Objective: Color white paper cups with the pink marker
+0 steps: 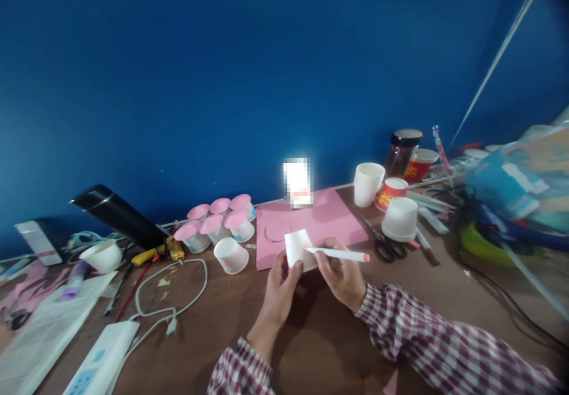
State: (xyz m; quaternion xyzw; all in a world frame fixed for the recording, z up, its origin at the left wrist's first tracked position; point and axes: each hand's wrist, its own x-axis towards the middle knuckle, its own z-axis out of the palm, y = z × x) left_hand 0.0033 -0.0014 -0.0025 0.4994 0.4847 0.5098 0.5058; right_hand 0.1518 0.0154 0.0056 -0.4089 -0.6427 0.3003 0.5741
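Note:
Low over the table, my left hand [281, 288] grips a small white paper cup [297, 246] tilted on its side, the thumb along its lower edge. Faint reddish marks show on the cup's wall. My right hand [341, 275] is closed around a white marker [342, 254] with a pinkish-red end pointing right. The marker's tip touches or nearly touches the cup. Behind both hands lies a pink paper sheet [335, 217] with a pink disc [278, 231] on it.
Several cups with pink discs [212, 224] stand left of the sheet, beside a bare white cup [231, 256]. Scissors [386, 246], an upturned white cup [400, 220] and a white mug [368, 185] are right. A power strip [104, 359] and white cable [171, 318] lie front left.

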